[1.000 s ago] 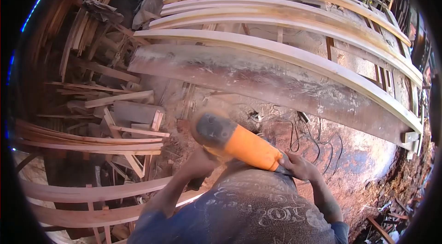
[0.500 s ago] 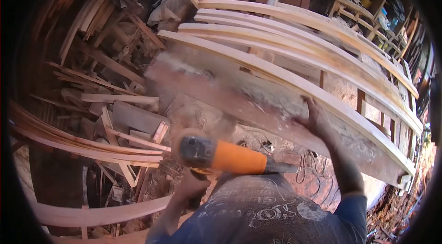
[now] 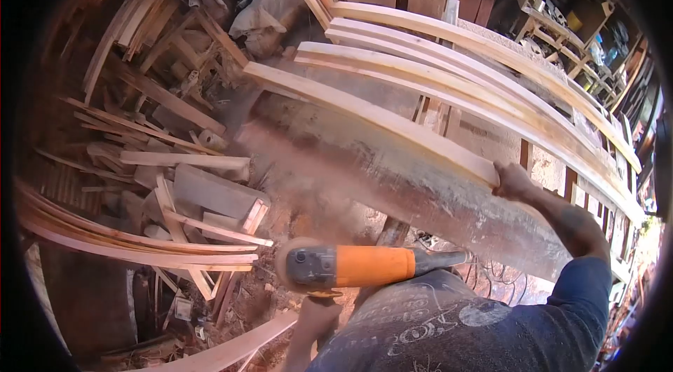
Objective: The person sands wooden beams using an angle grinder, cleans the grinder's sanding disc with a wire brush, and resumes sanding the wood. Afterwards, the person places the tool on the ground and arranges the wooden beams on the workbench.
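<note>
My left hand (image 3: 319, 317) is closed around the grip beneath an orange and black angle grinder (image 3: 375, 265). The grinder lies across the front of my body, its round disc (image 3: 284, 265) facing left and blurred. My right hand (image 3: 513, 181) is closed on the nearest long wooden strip (image 3: 378, 118), with fingers over its upper edge. That strip rests along a dusty, worn workbench plank (image 3: 420, 186). Part of the strip beyond my hand is hidden by my forearm.
Several long, pale wooden strips (image 3: 449, 77) lie side by side behind the held one. Offcuts (image 3: 217, 190) and curved boards (image 3: 140, 246) pile up on the left. Looped cable (image 3: 498, 277) hangs near the bench. Shelves (image 3: 571, 0) with tools stand at the back right.
My right hand was open by the bench edge and has moved up and right onto the nearest strip, closing on it. The grinder stays before my body; the camera view has shifted.
</note>
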{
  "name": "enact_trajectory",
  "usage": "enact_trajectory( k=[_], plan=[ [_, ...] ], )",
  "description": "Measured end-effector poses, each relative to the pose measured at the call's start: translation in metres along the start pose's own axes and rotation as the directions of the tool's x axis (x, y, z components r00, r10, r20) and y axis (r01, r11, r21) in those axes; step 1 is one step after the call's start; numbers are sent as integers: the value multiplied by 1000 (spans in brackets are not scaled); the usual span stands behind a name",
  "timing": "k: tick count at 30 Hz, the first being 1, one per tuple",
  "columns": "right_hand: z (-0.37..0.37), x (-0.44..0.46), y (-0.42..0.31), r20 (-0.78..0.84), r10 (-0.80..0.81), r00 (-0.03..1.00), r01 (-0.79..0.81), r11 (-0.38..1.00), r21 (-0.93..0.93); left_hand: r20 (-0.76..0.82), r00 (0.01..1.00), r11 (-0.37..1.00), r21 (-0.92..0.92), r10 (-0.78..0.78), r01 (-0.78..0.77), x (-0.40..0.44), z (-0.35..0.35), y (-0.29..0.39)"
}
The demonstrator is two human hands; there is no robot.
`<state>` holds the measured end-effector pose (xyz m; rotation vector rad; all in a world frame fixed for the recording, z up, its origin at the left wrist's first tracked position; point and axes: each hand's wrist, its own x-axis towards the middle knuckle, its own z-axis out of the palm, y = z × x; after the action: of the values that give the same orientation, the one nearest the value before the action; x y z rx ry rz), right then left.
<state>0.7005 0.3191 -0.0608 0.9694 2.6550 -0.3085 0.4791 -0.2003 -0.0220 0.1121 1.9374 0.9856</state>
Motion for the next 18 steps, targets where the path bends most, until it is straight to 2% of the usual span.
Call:
enact_trajectory(
  k=[2, 4, 7, 10, 13, 16, 18],
  plan=[
    [8, -15, -10, 8, -33, 999, 33, 999, -21, 1, 999, 999, -5, -49, 49, 1, -1, 6],
    [14, -29, -23, 102, -35, 994, 35, 999, 7, -7, 996, 995, 31, -90, 90, -1, 0, 27],
    [18, -42, -37, 132, -33, 991, 29, 999, 30, -16, 999, 989, 138, -49, 50, 6, 3, 37],
    [24, -56, -38, 125, -68, 990, 66, 998, 19, 14, 985, 981, 90, -172, 171, 5, 4, 54],
    [29, -72, -48, 122, -191, 974, 192, 981, 10, -20, 990, 989, 57, -138, 139, 6, 6, 57],
    [50, -73, -59, 236, -162, 958, 169, 986, -10, 2, 990, 990, 31, -139, 139, 6, 7, 48],
    [50, -70, -56, 187, -161, 969, 161, 987, 14, 9, 990, 990, 27, -142, 142, 5, 9, 45]
  ],
)
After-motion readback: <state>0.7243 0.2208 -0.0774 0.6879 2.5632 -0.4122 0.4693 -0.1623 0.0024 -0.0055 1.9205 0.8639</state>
